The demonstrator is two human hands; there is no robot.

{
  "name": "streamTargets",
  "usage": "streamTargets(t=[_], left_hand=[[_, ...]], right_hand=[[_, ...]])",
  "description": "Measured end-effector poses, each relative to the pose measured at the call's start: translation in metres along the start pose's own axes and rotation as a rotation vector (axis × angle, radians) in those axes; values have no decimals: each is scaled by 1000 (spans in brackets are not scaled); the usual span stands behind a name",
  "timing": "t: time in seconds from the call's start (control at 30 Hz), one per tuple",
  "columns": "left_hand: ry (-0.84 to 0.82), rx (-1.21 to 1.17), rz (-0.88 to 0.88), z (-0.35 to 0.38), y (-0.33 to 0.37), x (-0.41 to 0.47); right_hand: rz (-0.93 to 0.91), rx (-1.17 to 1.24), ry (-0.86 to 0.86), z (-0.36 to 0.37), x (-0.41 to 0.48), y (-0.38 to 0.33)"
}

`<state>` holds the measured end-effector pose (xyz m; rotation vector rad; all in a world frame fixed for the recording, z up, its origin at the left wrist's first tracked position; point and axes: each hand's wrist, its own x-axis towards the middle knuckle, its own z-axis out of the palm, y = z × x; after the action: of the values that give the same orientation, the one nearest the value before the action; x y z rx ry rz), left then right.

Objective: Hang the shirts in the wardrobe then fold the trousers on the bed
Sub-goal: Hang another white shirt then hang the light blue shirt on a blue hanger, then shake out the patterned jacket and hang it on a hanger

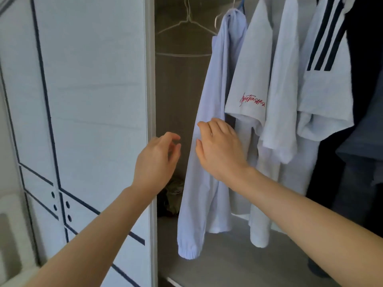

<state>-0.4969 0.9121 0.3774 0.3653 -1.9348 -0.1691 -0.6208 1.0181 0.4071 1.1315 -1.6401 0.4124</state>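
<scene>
A pale blue long-sleeved shirt [207, 112] hangs from a hanger at the left end of the row in the open wardrobe. My right hand [219, 148] lies against its sleeve at mid height, fingers loosely bent on the cloth. Just left of the shirt, in front of the dark wardrobe interior, my left hand [157, 160] hovers with relaxed, slightly curled fingers and holds nothing. To the right hang a white T-shirt with red lettering [250, 79], another white shirt [281, 100] and a white shirt with dark stripes [325, 69].
The white wardrobe door [83, 121] with dark lines fills the left side. Two empty wire hangers [186, 27] hang at the top left of the opening. Dark garments [362, 141] hang at the far right. A crumpled bundle [174, 195] lies on the grey wardrobe shelf [228, 262].
</scene>
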Motion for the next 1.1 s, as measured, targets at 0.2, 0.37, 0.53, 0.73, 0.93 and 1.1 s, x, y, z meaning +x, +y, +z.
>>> streamTargets(t=[0.2, 0.37, 0.53, 0.73, 0.93, 1.1], left_hand=[[-13, 170, -87, -11, 3, -74], [-64, 319, -216, -21, 12, -145], [-112, 421, -327, -36, 19, -217], [-146, 536, -453, -53, 29, -303], [-171, 597, -585, -66, 45, -380], [-173, 641, -699, -78, 54, -433]], right_hand=[[-35, 232, -22, 13, -70, -22], [-61, 449, -88, 18, -130, -45], [-98, 627, -238, 13, -192, -75], [-169, 793, -393, 7, -256, -115], [-251, 908, -454, -6, -311, -149], [-365, 979, -597, -16, -349, -178]])
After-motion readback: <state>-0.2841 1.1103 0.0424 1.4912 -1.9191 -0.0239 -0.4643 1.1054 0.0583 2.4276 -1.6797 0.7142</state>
